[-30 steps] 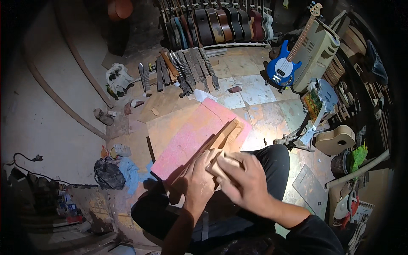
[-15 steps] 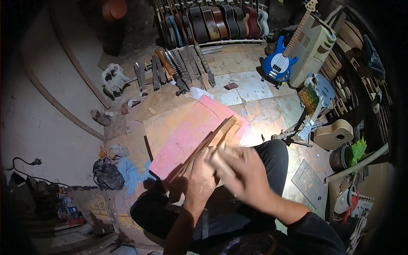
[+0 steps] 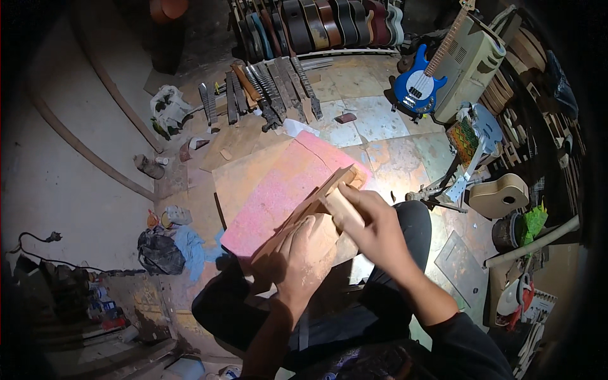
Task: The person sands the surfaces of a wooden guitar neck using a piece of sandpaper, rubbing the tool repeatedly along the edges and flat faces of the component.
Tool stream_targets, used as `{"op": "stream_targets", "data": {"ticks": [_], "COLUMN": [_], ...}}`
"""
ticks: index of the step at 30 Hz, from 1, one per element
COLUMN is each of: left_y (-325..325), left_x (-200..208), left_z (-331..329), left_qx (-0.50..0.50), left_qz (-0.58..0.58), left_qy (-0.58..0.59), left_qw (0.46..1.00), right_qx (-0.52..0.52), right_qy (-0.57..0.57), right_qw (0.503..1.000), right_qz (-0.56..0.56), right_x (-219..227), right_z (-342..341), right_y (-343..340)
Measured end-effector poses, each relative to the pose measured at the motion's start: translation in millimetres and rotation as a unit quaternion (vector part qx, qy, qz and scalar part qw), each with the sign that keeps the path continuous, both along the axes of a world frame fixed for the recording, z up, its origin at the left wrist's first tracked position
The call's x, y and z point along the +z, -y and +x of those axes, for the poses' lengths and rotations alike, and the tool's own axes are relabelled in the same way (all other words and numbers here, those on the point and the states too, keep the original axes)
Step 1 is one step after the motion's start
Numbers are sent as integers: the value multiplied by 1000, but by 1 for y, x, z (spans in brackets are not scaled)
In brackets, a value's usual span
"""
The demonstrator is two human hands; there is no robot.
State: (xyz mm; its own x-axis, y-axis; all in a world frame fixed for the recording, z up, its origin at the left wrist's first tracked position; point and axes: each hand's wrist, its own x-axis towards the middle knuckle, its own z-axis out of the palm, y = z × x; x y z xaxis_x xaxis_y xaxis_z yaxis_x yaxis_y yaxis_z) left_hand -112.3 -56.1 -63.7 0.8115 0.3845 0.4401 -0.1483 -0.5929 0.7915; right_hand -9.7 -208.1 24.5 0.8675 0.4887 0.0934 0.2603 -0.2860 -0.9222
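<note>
Both hands worked one long pale wooden neck blank (image 3: 313, 206) lying along the near edge of a rough pink foam slab (image 3: 285, 190) on the lap. The left hand (image 3: 307, 259) pressed it flat, fingers spread; the right hand (image 3: 373, 225) was clamped on a small tan sanding block (image 3: 342, 206). Smoothing seemed midway: wood looked matte, dusty, square-edged.

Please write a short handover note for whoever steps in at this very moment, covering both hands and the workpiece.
Left hand: pressed flat on the long wooden piece, steadying it on the lap.
Right hand: gripping a small pale block laid on the wood's upper part.
The wood leans on a pink foam slab on the floor.
Done: cannot tell how much of the surface has been worked.
Left: likely more rubbing along the wood; keep the left hand bracing it.
</note>
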Motion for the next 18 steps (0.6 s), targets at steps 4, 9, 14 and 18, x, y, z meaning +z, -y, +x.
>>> {"op": "stream_targets", "data": {"ticks": [4,9,14,18], "left_y": [-3,-2,10,1], "left_x": [-12,1,4,8], "left_z": [-3,0,3,1], "left_qx": [-26,-13,27,-22], "left_qz": [-95,-197,-466,-47], "left_qy": [-46,-71,-30,-49], "left_qw": [994,978,884,997], "right_qx": [41,22,29,11], "right_qy": [229,12,236,211], "right_qw": [968,999,969,975], "right_qz": [-98,29,-68,-65], "right_x": [26,-4,15,9], "right_z": [-50,-5,-34,-16], "right_y": [14,0,8,-1]}}
